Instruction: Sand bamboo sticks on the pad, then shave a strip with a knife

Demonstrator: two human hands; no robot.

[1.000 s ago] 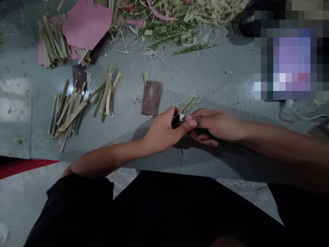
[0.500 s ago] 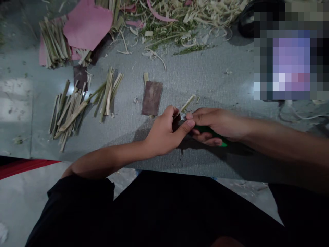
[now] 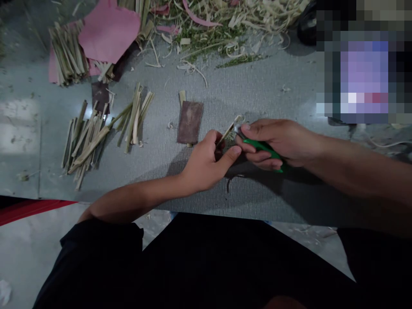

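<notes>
My left hand (image 3: 206, 164) is closed round the lower end of a thin pale bamboo strip (image 3: 229, 129), which points up and to the right. Wrapped round a green-handled knife (image 3: 264, 148) is my right hand (image 3: 283, 139); its metal end lies at the strip's upper tip, where a curled shaving shows. The fingers hide much of the blade. A brown piece that looks like sandpaper (image 3: 190, 122) rests on the table left of the strip, with another strip under it. Farther left lie loose bamboo strips (image 3: 85, 143) and a smaller group of strips (image 3: 137, 116).
Pale shavings (image 3: 257, 15) and green scraps (image 3: 209, 40) are heaped at the back of the grey table (image 3: 273, 81). Pink paper (image 3: 111, 32) and a bundle of strips (image 3: 69, 53) lie at the back left. A dark object (image 3: 307, 25) and a blurred-out screen stand at the right.
My right hand has moved up and slightly right with the knife, from near my left thumb to the strip's tip. My left hand has hardly moved.
</notes>
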